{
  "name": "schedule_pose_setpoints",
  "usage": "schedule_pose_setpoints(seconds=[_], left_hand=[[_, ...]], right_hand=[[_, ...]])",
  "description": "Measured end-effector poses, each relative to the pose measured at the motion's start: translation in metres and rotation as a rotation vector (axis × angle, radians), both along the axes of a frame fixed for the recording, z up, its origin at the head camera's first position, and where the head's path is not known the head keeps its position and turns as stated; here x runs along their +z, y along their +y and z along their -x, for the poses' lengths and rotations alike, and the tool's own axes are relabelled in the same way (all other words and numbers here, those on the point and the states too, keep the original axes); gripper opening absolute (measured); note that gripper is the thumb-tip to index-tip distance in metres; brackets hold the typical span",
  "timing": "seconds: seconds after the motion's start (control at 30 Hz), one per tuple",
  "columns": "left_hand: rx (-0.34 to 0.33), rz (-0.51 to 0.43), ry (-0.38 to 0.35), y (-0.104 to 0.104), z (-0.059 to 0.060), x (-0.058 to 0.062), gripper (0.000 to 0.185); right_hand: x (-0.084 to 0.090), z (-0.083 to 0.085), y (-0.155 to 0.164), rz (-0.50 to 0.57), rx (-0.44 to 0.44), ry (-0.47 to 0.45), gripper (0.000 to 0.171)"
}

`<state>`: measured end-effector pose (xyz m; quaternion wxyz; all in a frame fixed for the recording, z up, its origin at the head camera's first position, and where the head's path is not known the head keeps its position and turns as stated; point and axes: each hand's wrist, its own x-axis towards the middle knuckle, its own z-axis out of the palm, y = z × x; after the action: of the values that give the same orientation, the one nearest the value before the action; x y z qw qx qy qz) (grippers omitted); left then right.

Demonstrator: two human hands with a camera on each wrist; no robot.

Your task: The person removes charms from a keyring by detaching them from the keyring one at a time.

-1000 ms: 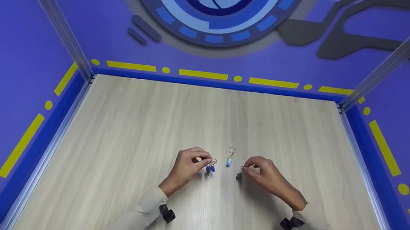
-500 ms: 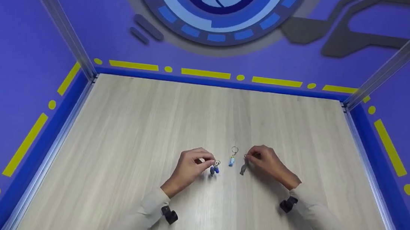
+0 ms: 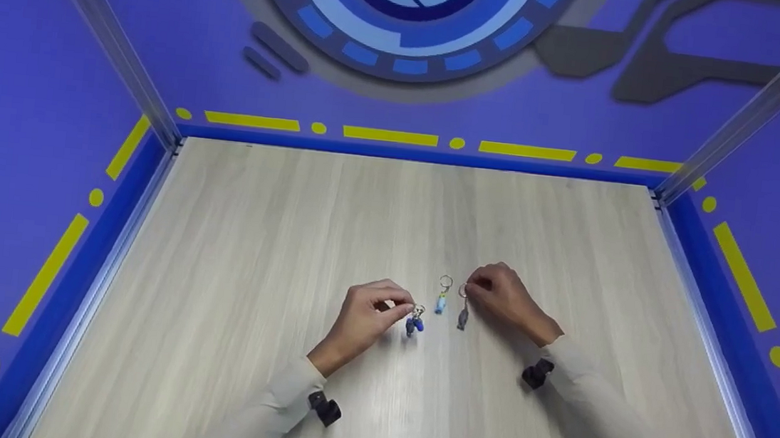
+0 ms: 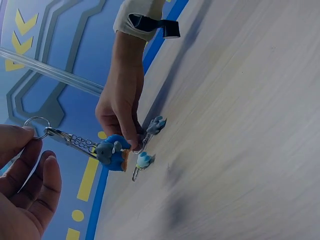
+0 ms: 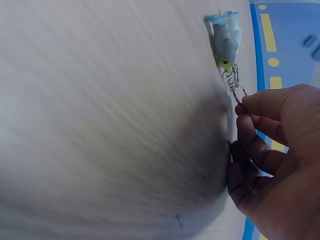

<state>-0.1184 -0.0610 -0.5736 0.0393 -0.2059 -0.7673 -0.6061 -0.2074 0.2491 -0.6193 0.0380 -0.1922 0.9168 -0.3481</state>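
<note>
My left hand (image 3: 363,316) pinches a metal ring between thumb and index finger. From it, above the table, dangle a blue figure keychain (image 4: 119,155) and a grey one (image 4: 104,152), overlapping each other. On the right, my right hand (image 3: 507,298) pinches the ring of another grey figure keychain (image 3: 462,319), stretched out along the tabletop with its figure toward me. A light blue keychain (image 3: 440,304) with a yellow part near its chain lies between the hands, its ring pointing away from me. In the right wrist view, the ring (image 5: 241,94) sits at the thumb and index fingertips.
The pale wood tabletop (image 3: 274,236) extends around both hands. Blue panels with yellow markings enclose it at the back (image 3: 392,123), left (image 3: 15,176) and right (image 3: 775,234), with metal posts at the far corners.
My right hand has moved away from me, drawing the grey keychain out straight beside the light blue one. My left hand has shifted slightly right, still pinching its ring.
</note>
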Motion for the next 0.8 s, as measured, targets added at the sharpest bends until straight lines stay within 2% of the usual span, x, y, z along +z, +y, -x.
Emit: schedule_pose_setpoints(seconds=[0.27,0.43,0.63,0.8], left_hand=[[0.0,-0.003,0.002,0.0,0.001,-0.002,0.004],[0.012,-0.018,0.009,0.002,0.0,-0.003,0.004],[0.01,0.008,-0.006,0.002,-0.002,-0.003,0.005],[0.009,-0.002,-0.004,0.003,-0.001,-0.003,0.007]], right_hand=[[-0.01,-0.001,-0.005,0.016,-0.069,0.047,0.006],[-0.016,-0.001,-0.005,0.025,-0.08,0.086,0.009],[-0.025,-0.001,-0.004,0.029,-0.089,0.145,0.011],[-0.026,-0.002,-0.005,0.054,-0.101,0.153,0.009]])
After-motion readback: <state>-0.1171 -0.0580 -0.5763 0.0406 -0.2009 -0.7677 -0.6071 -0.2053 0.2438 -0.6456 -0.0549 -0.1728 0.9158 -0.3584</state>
